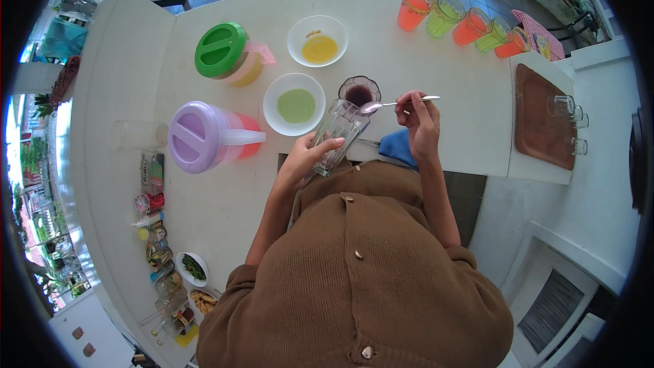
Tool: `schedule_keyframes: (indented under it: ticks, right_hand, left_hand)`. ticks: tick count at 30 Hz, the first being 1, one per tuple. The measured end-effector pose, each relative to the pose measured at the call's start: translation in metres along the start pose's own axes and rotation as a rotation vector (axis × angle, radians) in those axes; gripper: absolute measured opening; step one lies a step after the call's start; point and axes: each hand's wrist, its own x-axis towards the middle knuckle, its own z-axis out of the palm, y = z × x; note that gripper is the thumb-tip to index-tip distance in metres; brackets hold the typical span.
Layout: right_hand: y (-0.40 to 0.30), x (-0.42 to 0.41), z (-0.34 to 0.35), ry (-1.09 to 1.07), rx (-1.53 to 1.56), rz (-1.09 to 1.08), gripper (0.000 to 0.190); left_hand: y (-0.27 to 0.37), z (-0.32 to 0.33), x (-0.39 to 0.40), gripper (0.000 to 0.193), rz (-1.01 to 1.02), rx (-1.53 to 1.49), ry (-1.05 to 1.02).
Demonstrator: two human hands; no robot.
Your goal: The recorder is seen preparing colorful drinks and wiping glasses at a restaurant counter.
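My left hand [312,156] grips a clear, ribbed drinking glass [340,133], tilted near the table's front edge. A metal spoon [375,106] is pinched in my right hand [420,122], its bowl close to the glass's rim; whether it touches cannot be told. Just beyond stands a scalloped glass dish [359,91] of dark liquid. Left of the glass, a white bowl [294,104] contains pale green liquid. Another white bowl [318,42], farther back, has a yellow liquid in it. A blue cloth [396,148] lies below my right hand.
A purple-lidded pitcher [196,137] and a green-lidded pitcher [222,51] stand on the left. Several filled glasses [444,16] line the back right. At right, a brown tray [539,117] carries small glasses [578,146]. Jars and bottles [159,253] run along the left wall.
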Motion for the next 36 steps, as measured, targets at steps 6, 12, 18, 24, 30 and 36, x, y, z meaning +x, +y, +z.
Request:
schedule_keyframes:
  ticks: [6, 12, 18, 24, 30, 36]
  right_hand:
    - [0.006, 0.004, -0.007, 0.023, -0.009, -0.01, 0.025]
    - [0.038, 0.013, -0.015, 0.012, -0.435, 0.007, 0.018]
    - [0.076, 0.014, -0.035, 0.016, -0.515, 0.119, 0.016]
    - [0.076, 0.015, -0.032, 0.045, -0.544, 0.074, 0.017]
    - [0.041, 0.012, -0.02, 0.194, -0.28, 0.091, 0.022]
    - [0.012, 0.006, -0.013, 0.2, 0.015, 0.061, 0.024]
  left_hand:
    - [-0.003, -0.002, 0.001, 0.03, 0.014, -0.01, -0.006]
    - [0.002, 0.003, -0.002, 0.029, 0.024, -0.044, 0.0]
    - [0.004, 0.003, -0.004, 0.037, -0.02, -0.074, -0.031]
    - [0.001, 0.002, -0.002, 0.041, -0.026, -0.053, -0.039]
    - [-0.003, -0.002, 0.002, 0.042, 0.0, -0.007, -0.031]
    - [0.005, 0.002, -0.002, 0.036, -0.015, -0.13, -0.007]
